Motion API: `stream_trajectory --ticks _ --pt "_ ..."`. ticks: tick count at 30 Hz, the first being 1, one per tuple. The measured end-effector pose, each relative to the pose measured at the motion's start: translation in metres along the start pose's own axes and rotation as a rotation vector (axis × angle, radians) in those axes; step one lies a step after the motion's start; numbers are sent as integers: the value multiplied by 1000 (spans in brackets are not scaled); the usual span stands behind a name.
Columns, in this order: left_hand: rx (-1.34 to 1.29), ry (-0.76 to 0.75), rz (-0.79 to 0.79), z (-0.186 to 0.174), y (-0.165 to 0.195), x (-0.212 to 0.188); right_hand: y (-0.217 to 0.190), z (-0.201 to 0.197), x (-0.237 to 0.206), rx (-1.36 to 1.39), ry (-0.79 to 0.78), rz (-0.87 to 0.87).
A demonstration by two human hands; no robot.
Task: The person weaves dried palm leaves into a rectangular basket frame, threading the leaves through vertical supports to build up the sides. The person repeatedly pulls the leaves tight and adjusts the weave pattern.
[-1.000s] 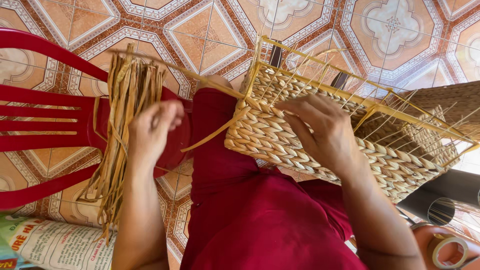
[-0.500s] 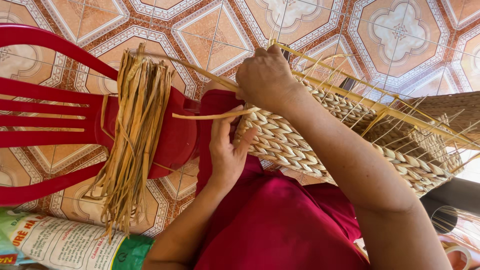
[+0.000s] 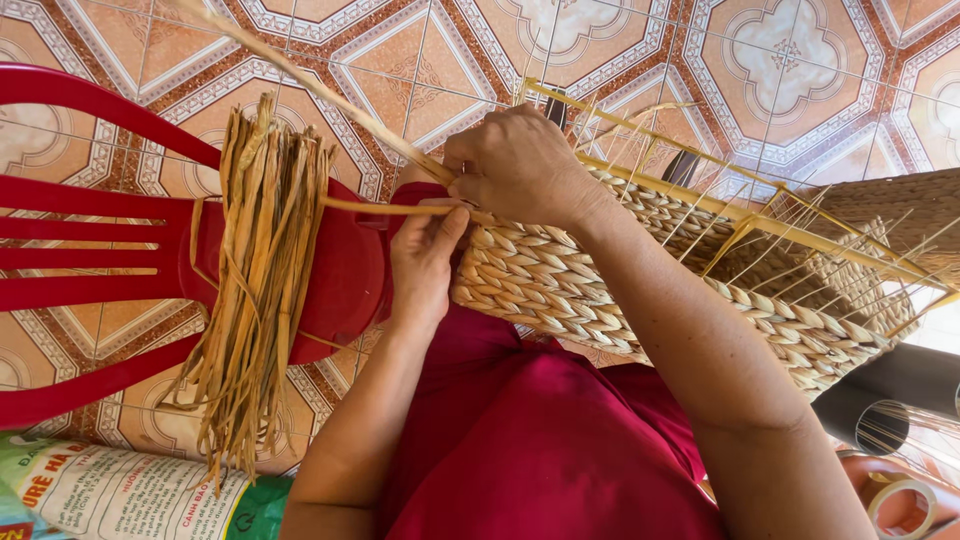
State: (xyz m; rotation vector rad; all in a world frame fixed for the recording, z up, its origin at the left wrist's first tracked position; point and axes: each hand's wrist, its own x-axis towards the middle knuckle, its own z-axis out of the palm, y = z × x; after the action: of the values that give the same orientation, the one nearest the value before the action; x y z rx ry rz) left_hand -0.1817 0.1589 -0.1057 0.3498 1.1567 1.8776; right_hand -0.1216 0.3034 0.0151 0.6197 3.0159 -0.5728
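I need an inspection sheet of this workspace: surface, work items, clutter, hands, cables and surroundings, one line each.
Surface: patterned orange and white tiled floor; the person works over a lap in dark red cloth.
Job's things: half-woven straw basket on a yellow wire frame; long dry straw strand runs up to the left from the hands.
Clutter: bundle of dry straw strips draped over a red plastic chair; printed sack; tape roll; dark tubes.
Hands: right hand grips the strand at the basket rim; left hand pinches a strand below it.
Cables: nothing seen.
Surroundings: second woven basket behind.
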Motion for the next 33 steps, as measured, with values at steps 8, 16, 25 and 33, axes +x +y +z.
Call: stream_trajectory --ticks 8,16,25,33 --pt "70 -206 -14 16 12 32 -4 9 -32 -18 163 -209" --pt "322 -407 2 23 24 33 -11 26 -99 498 549 333" --pt "330 -530 -87 15 20 39 -6 61 -89 373 626 398" --pt "624 -330 565 15 -1 0 5 75 -108 1003 618 397"
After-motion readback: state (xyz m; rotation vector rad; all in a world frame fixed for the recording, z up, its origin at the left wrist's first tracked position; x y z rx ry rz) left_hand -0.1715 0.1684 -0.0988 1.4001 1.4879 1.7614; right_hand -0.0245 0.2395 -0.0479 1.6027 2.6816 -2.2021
